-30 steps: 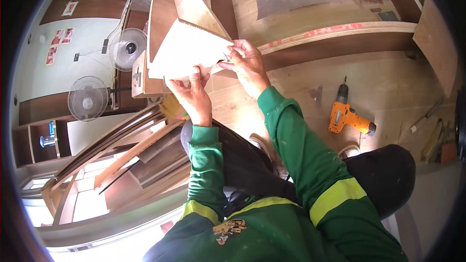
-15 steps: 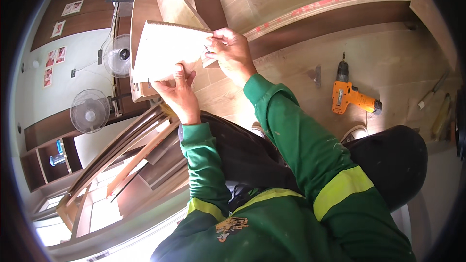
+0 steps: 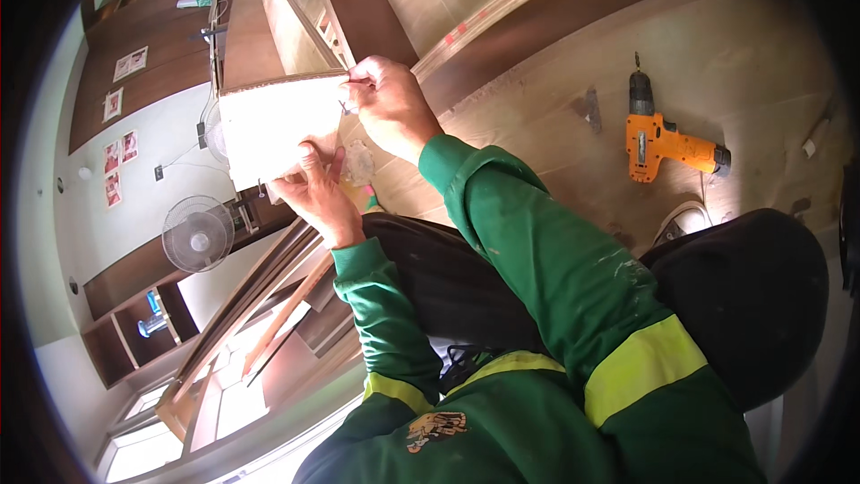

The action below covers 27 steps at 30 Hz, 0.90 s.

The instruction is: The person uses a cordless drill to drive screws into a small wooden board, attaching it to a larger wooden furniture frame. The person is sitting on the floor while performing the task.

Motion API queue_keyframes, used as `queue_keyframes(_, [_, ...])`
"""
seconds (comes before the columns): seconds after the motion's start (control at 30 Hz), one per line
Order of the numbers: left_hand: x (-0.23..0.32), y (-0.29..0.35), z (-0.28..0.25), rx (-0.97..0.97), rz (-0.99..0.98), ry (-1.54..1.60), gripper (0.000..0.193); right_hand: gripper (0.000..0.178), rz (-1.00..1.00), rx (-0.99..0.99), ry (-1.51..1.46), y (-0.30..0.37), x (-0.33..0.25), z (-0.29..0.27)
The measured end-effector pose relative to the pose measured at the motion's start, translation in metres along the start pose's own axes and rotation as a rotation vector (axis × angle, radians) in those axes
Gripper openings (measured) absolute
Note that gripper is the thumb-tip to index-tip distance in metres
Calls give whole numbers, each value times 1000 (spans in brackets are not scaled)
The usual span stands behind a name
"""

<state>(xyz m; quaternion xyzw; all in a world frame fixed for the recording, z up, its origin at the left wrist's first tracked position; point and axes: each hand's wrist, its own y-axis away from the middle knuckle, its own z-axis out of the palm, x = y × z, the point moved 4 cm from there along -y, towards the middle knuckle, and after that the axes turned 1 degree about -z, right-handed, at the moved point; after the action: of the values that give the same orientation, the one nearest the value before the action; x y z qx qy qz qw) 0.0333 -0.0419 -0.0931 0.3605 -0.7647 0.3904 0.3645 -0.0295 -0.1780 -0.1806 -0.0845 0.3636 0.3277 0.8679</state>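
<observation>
The fingers of the left hand (image 3: 322, 204) grasp the board (image 3: 273, 125) at its lower edge, thumb on its bright face; those of the right hand (image 3: 391, 109) pinch its right corner. Well right of both, a drill (image 3: 652, 145) lies on the floor (image 3: 537, 148). Farther off, left of the left fingers, is a fan (image 3: 198, 237).

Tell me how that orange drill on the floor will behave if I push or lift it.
The orange drill is probably heavy for its size, given its thick body. It looks hard-shelled, so it should feel stiff. Lying flat, with its handle jutting sideways, it would likely slide or pivot rather than roll.
</observation>
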Motion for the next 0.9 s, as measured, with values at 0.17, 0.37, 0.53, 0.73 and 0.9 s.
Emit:
queue_keyframes(0.17, [-1, 0, 1, 15, 7, -14, 35, 17, -32, 36, 33, 4, -2, 0])
queue_keyframes(0.37, [-2, -1, 2, 1, 15, -24, 37, 17, -80, 25, -13, -1, 3, 0])
queue_keyframes(0.53, [-2, -2, -1, 36, 22, -31, 39, 21, -81, 35, 46, 2, -5, 3])
queue_keyframes(0.73, [2, 1, 4, 53, 29, -16, 43, 15, -120, 26, 45, 5, -3, -2])
queue_keyframes(0.9, [1, 1, 4, 35, 26, -5, 46, 17, -112, 25, 33, 2, 4, -2])
